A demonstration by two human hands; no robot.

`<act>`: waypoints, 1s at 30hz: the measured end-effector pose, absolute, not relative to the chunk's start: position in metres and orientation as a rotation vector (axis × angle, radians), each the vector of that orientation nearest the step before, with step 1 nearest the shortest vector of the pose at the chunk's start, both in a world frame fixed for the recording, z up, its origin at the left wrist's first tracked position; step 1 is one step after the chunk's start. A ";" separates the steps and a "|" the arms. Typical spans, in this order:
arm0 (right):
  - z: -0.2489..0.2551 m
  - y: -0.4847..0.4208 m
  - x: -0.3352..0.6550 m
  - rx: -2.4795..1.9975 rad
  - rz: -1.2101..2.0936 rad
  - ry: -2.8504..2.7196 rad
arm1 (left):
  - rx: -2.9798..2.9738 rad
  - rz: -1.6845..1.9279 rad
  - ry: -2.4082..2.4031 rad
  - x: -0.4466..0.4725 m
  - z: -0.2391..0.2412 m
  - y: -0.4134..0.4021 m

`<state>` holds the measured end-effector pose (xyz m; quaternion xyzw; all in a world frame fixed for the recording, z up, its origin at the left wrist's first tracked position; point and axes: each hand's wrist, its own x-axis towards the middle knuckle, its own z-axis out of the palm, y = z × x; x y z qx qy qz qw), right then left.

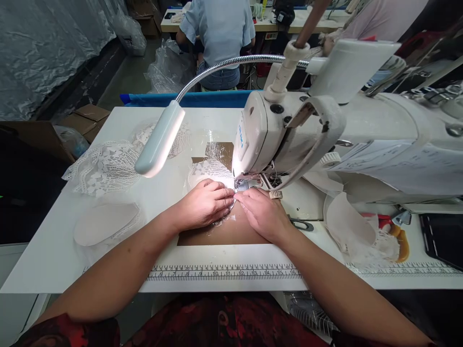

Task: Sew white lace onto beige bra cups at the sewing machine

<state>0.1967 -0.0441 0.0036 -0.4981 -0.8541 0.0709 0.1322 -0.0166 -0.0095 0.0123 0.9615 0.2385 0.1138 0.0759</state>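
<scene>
Beneath the lamp, a white lace piece (211,169) lies at the needle of a white sewing machine (253,130). My left hand (206,203) rests on its near side, fingers curled together and gripping the lace by the presser foot. My right hand (262,212) comes in from the other side, with its fingertips pinched at the lace edge right by the needle. The two hands almost touch, and they cover part of the lace. Under them is a brown sheet (224,233) on the white table (159,255).
A gooseneck lamp (161,140) arches over the left side. More lace (104,166) and a pale cup-shaped piece (104,224) lie left; further pieces (350,221) lie right, near a black tray (441,238). A ruler strip (224,273) edges the table. A person (219,33) sits beyond.
</scene>
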 end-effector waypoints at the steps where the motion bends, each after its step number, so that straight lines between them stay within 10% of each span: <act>1: 0.005 -0.044 0.196 -1.443 0.210 -2.495 | 2.876 0.342 0.714 -0.017 0.012 -0.009; 30: 0.000 -0.046 0.201 -1.335 0.187 -2.444 | 2.814 0.452 0.697 -0.018 0.009 -0.008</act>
